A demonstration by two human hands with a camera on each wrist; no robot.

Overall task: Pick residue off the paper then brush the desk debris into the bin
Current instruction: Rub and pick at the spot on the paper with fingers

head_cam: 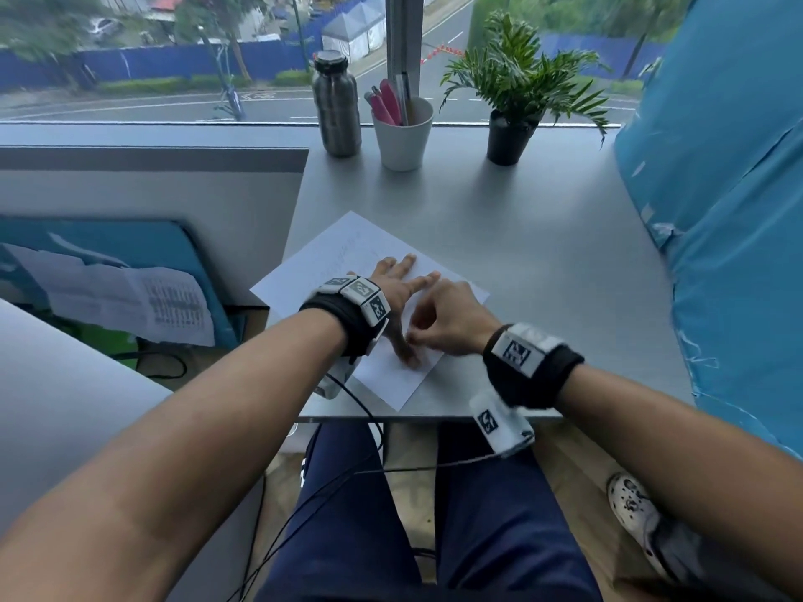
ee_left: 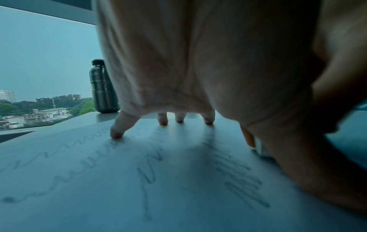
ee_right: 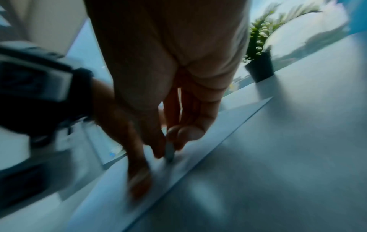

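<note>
A: Nearest the table (head_cam: 543,262) edge, the right hand (head_cam: 447,325) sits over the near part of the paper (head_cam: 313,262). Fingers curled, thumb and forefinger closed on something small and pale at the sheet's surface.

B: What is the pinched thing?

A: Cannot tell. Right wrist view is blurred; it shows only a thin light sliver between the fingertips (ee_right: 158,154), touching the paper.

B: Left hand (head_cam: 397,280)?

A: Flat on the paper, just beside the right. Fingers spread and straight, tips (ee_left: 116,134) pressing the sheet down, thumb reaching back toward the right hand.

B: Paper position?

A: Lying flat on the table, turned at an angle, one corner near the front edge. Pencil scribbles in wavy and zigzag rows across it.

B: Farther back?

A: Along the window side: a steel bottle (head_cam: 336,106), a white cup (head_cam: 403,139) of pens, then a potted plant (head_cam: 512,102) in a black pot, all upright, well apart from the paper.
</note>
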